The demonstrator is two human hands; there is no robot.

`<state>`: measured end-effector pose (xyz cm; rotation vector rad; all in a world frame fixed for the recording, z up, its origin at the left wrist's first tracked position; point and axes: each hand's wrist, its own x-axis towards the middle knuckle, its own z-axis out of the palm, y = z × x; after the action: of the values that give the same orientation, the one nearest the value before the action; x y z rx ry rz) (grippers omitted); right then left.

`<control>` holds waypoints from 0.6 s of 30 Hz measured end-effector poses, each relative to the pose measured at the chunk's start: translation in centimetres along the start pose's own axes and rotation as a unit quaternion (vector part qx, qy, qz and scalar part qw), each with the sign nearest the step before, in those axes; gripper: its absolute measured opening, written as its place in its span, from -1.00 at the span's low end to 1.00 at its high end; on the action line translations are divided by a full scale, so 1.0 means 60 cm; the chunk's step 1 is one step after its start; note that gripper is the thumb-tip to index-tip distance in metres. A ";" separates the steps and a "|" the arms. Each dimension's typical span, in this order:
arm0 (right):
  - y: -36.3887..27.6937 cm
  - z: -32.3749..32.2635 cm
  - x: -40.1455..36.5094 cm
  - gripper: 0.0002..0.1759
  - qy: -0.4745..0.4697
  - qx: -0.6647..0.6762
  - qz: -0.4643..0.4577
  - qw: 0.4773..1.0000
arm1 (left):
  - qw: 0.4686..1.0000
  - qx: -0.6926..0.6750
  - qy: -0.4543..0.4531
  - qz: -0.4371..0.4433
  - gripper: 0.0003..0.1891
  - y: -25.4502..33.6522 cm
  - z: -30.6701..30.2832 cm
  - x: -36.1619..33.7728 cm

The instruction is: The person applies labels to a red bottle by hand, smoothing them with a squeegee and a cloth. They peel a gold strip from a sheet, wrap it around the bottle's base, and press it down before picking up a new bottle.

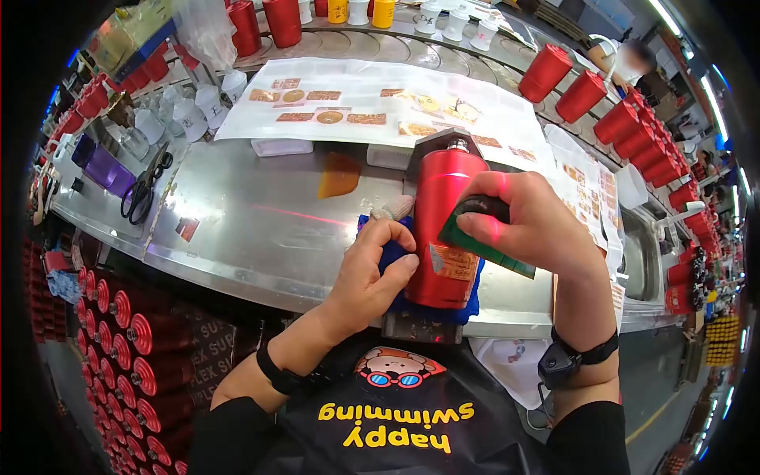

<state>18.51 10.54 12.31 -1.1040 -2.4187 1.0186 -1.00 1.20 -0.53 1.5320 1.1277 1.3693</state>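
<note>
A red bottle (450, 190) with a metal neck lies on a blue cloth (467, 309) over a small stand, neck pointing away from me. Near its base is a gold-brown label (453, 263). My left hand (368, 273) rests against the bottle's left side with curled fingers, the thumb tip by the label; a whitish covering (393, 208) shows at one fingertip. Closed around a green scraper (495, 255) with a dark grip, my right hand (526, 226) holds it over the bottle's right side. The scraper's blade slants down toward the label.
Label sheets (356, 75) spread across the back of the metal table (237, 229). Scissors (145, 188) and a purple bottle (105, 166) lie at left. Several red bottles stand on the conveyor (491, 67) behind; others are stacked lower left. A sink (640, 257) is at right.
</note>
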 end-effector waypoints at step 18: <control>-0.014 -0.001 -0.005 -0.82 -0.069 -0.048 0.008 0.996 | 0.999 0.046 -0.006 0.012 -0.85 0.002 0.003 0.003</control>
<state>18.31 9.95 12.96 -1.1196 -2.5972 1.0240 -0.82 1.35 -0.40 1.6232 1.1828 1.3385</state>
